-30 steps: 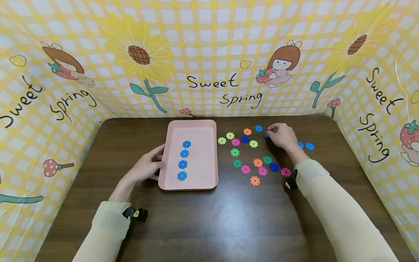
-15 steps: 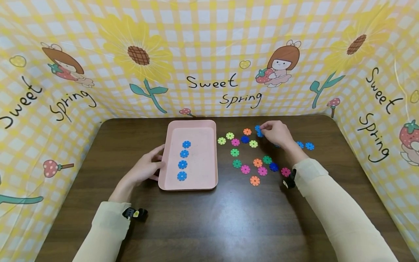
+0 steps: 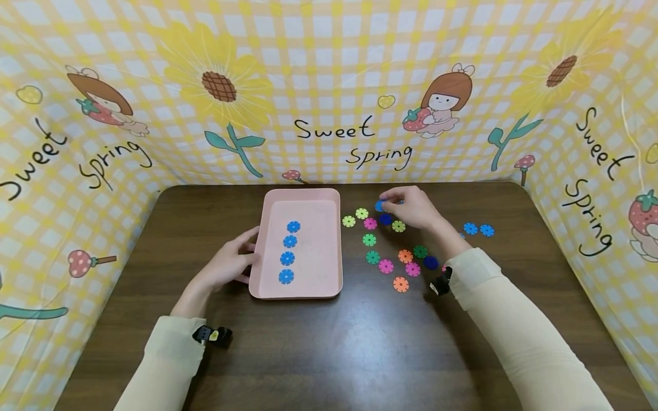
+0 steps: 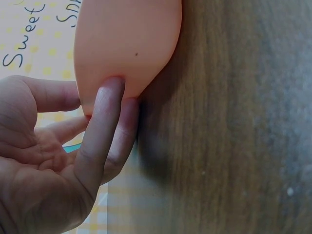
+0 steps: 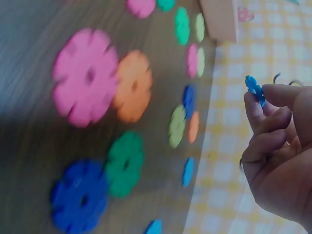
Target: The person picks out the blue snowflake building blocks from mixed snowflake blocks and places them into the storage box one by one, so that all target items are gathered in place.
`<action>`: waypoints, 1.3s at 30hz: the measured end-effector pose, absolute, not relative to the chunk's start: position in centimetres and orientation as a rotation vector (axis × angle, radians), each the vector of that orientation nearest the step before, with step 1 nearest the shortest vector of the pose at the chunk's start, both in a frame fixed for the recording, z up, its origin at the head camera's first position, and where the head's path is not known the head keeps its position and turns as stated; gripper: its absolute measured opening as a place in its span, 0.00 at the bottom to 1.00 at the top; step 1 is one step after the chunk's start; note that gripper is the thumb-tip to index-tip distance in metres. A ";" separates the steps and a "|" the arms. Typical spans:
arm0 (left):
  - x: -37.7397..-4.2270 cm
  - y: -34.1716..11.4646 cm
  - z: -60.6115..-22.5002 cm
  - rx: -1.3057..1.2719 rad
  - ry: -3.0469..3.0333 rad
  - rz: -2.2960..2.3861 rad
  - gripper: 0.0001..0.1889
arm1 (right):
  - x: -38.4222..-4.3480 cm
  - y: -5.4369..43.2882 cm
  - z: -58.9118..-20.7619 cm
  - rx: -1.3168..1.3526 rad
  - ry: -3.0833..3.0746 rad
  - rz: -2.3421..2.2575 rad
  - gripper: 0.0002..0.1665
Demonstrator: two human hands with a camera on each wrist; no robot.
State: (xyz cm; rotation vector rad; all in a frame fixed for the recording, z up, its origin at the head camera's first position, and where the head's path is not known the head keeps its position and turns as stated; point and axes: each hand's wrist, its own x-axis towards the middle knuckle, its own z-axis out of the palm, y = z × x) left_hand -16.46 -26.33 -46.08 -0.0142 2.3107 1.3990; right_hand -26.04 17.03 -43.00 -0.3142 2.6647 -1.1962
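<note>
My right hand (image 3: 413, 206) pinches a light-blue notched plastic disc (image 5: 252, 87) between thumb and fingertips, raised over the far part of the table. In the head view it overlaps the spot of an orange disc, which shows in the right wrist view. On the left, the fingers of my left hand (image 3: 228, 264) rest against the outer wall of a pink tray (image 3: 336, 245); the left wrist view shows fingertips touching this wall low down. Inside the tray, several light-blue discs (image 3: 287, 258) lie flat in a column left of its middle.
Right of the tray, several pink, green, orange, yellow-green and dark-blue discs (image 3: 386, 266) lie spread on the brown table (image 3: 308, 354). Two light-blue discs (image 3: 470, 228) show farther right, beyond my right forearm. A yellow checked cloth (image 3: 329, 68) encloses the back and sides.
My right hand has moved left, carrying the pinched light-blue disc across the back of the loose discs. My left hand, the tray and the discs in it have stayed put.
</note>
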 end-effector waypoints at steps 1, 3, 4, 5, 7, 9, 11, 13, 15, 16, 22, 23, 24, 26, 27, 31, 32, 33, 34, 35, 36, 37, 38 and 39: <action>-16.5 -26.3 -46.1 -0.014 2.312 1.399 0.38 | -26.0 16.6 -42.9 -0.330 2.661 -1.207 0.20; -16.5 -26.3 -46.1 -0.014 2.312 1.398 0.38 | -26.0 15.6 -42.8 -0.352 2.659 -1.227 0.19; -16.5 -26.3 -46.1 -0.015 2.312 1.398 0.38 | -25.9 15.1 -42.7 -0.365 2.657 -1.239 0.19; -16.5 -26.3 -46.1 -0.016 2.312 1.398 0.38 | -25.9 14.6 -42.7 -0.382 2.657 -1.248 0.20; -16.5 -26.3 -46.1 -0.018 2.312 1.396 0.38 | -25.9 13.6 -42.7 -0.414 2.659 -1.263 0.19; -16.5 -26.4 -46.1 -0.017 2.314 1.395 0.38 | -25.9 12.6 -42.8 -0.435 2.649 -1.287 0.18; -16.5 -26.4 -46.2 -0.017 2.316 1.393 0.38 | -26.0 11.5 -43.0 -0.463 2.636 -1.307 0.17; -16.5 -26.4 -46.2 -0.020 2.317 1.393 0.38 | -26.0 10.4 -43.2 -0.484 2.620 -1.319 0.17; -16.4 -26.4 -46.1 -0.022 2.316 1.396 0.38 | -26.1 9.4 -43.4 -0.497 2.624 -1.327 0.17; -16.5 -26.4 -46.1 -0.024 2.315 1.396 0.38 | -26.1 8.8 -43.5 -0.503 2.625 -1.330 0.17; -16.5 -26.4 -46.2 -0.036 2.314 1.393 0.38 | -26.3 5.9 -44.1 -0.504 2.634 -1.364 0.14; -16.5 -26.4 -46.3 -0.037 2.314 1.392 0.38 | -26.4 5.5 -44.2 -0.503 2.631 -1.369 0.14; -16.5 -26.5 -46.3 -0.037 2.314 1.392 0.38 | -26.4 5.1 -44.3 -0.499 2.629 -1.373 0.14; -16.5 -26.5 -46.3 -0.037 2.315 1.392 0.38 | -26.5 4.3 -44.6 -0.478 2.613 -1.382 0.14; -16.5 -26.5 -46.4 -0.036 2.315 1.392 0.38 | -26.5 4.0 -44.7 -0.467 2.601 -1.389 0.15; -16.4 -26.5 -46.4 -0.034 2.311 1.399 0.38 | -26.7 3.0 -45.2 -0.428 2.561 -1.415 0.16; -16.4 -26.5 -46.3 -0.033 2.310 1.401 0.38 | -26.7 2.8 -45.3 -0.422 2.557 -1.423 0.16; -16.4 -26.4 -46.3 -0.033 2.309 1.402 0.38 | -26.7 2.7 -45.3 -0.421 2.551 -1.437 0.16; -16.4 -26.4 -46.3 -0.033 2.310 1.402 0.38 | -26.7 2.5 -45.4 -0.421 2.548 -1.446 0.16; -16.4 -26.4 -46.3 -0.033 2.310 1.401 0.38 | -26.8 2.3 -45.4 -0.424 2.552 -1.450 0.15; -16.4 -26.4 -46.3 -0.033 2.312 1.399 0.38 | -26.8 2.1 -45.5 -0.426 2.554 -1.452 0.15; -16.4 -26.5 -46.3 -0.036 2.314 1.399 0.38 | -26.9 1.9 -45.6 -0.429 2.558 -1.453 0.15; -16.5 -26.5 -46.3 -0.037 2.315 1.398 0.38 | -27.0 1.7 -45.6 -0.436 2.562 -1.450 0.15; -16.5 -26.5 -46.3 -0.039 2.316 1.397 0.38 | -27.1 1.4 -45.7 -0.445 2.570 -1.440 0.14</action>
